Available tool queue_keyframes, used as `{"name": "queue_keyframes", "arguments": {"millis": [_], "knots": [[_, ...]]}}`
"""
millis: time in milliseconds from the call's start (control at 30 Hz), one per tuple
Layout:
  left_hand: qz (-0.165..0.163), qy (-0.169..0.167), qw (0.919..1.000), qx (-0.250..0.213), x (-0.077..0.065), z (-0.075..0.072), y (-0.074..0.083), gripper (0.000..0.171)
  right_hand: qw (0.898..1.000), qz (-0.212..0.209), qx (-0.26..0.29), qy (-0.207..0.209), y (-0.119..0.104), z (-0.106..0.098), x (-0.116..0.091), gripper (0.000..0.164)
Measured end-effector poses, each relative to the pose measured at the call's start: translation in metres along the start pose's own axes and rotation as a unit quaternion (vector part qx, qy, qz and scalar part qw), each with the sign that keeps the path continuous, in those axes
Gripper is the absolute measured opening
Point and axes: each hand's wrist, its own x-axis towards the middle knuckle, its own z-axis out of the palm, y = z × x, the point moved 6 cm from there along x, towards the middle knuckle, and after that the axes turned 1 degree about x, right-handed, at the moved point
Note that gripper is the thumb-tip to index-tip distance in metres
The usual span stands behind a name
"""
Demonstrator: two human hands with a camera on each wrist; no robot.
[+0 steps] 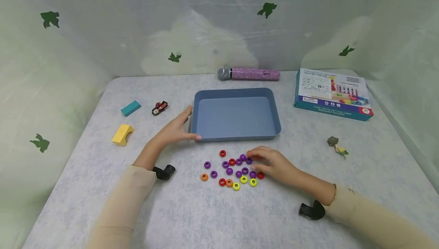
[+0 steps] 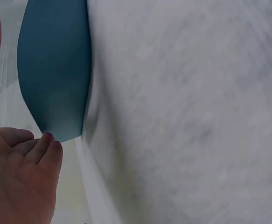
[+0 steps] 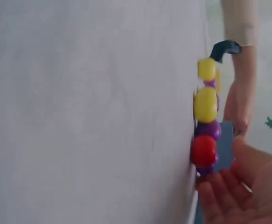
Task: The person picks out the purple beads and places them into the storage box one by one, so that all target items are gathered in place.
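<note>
A shallow blue tray (image 1: 236, 116) lies in the middle of the table. At its left side is my left hand (image 1: 173, 130), thumb by the front left corner and fingers spread along the left wall. In the left wrist view, fingertips touch the end of the tray (image 2: 56, 70). In front of the tray are loose beads: purple (image 1: 229, 171), red (image 1: 222, 182), orange (image 1: 204, 177) and yellow (image 1: 244, 180). My right hand (image 1: 276, 166) reaches over their right side, fingers lightly bent beside purple beads. The right wrist view shows its fingers next to a red bead (image 3: 204, 151), pinching nothing visible.
Behind the tray lies a pink glittery microphone (image 1: 255, 74). A boxed bead set (image 1: 332, 94) is at the back right, with small figures (image 1: 333, 141) nearer. On the left are a teal block (image 1: 130, 108), a yellow arch block (image 1: 122, 134) and a small toy (image 1: 159, 108).
</note>
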Motion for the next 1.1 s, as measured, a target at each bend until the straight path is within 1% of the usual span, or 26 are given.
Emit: {"name": "queue_keyframes", "arguments": {"millis": [100, 200, 367, 467, 533, 600, 700, 767, 833, 967, 1033, 1100], "knots": [[0.008, -0.008, 0.9999, -0.001, 0.001, 0.004, 0.001, 0.112, 1.000, 0.018, -0.006, 0.007, 0.005, 0.005, 0.001, 0.029], [0.009, -0.007, 0.9999, 0.003, 0.001, 0.006, 0.001, 0.113, 0.999, 0.025, -0.024, 0.013, 0.007, 0.008, 0.003, 0.026], [-0.010, -0.004, 0.9999, 0.001, 0.001, 0.008, -0.002, 0.111, 0.999, 0.027, -0.042, 0.015, 0.008, 0.012, 0.004, 0.023], [-0.018, -0.004, 0.9998, -0.001, 0.000, 0.008, -0.002, 0.110, 0.998, 0.037, -0.040, 0.010, 0.007, 0.012, 0.005, 0.021], [-0.020, -0.003, 0.9998, -0.003, 0.000, 0.009, -0.002, 0.109, 0.999, 0.044, -0.022, 0.006, 0.003, 0.007, 0.007, 0.021], [-0.020, -0.004, 0.9998, -0.006, 0.000, 0.009, -0.002, 0.109, 0.999, 0.046, 0.007, 0.010, -0.008, -0.002, 0.010, 0.021], [-0.023, -0.004, 0.9997, -0.011, 0.001, 0.009, -0.002, 0.108, 0.998, 0.028, 0.038, 0.032, -0.027, -0.023, 0.019, 0.020], [-0.022, -0.006, 0.9997, -0.013, 0.001, 0.009, -0.002, 0.108, 0.998, 0.009, 0.040, 0.052, -0.034, -0.038, 0.027, 0.020], [-0.023, -0.008, 0.9996, -0.016, 0.002, 0.009, -0.002, 0.109, 0.997, -0.006, 0.033, 0.070, -0.030, -0.051, 0.037, 0.020], [-0.024, -0.015, 0.9993, -0.026, 0.002, 0.009, -0.001, 0.109, 0.995, -0.007, 0.022, 0.099, -0.008, -0.067, 0.060, 0.024], [-0.026, -0.017, 0.9991, -0.031, 0.001, 0.010, -0.001, 0.109, 0.994, 0.013, 0.017, 0.108, 0.005, -0.070, 0.071, 0.024], [-0.025, -0.018, 0.9989, -0.035, 0.001, 0.009, -0.001, 0.109, 0.993, 0.038, 0.014, 0.107, 0.018, -0.071, 0.081, 0.024]]}}
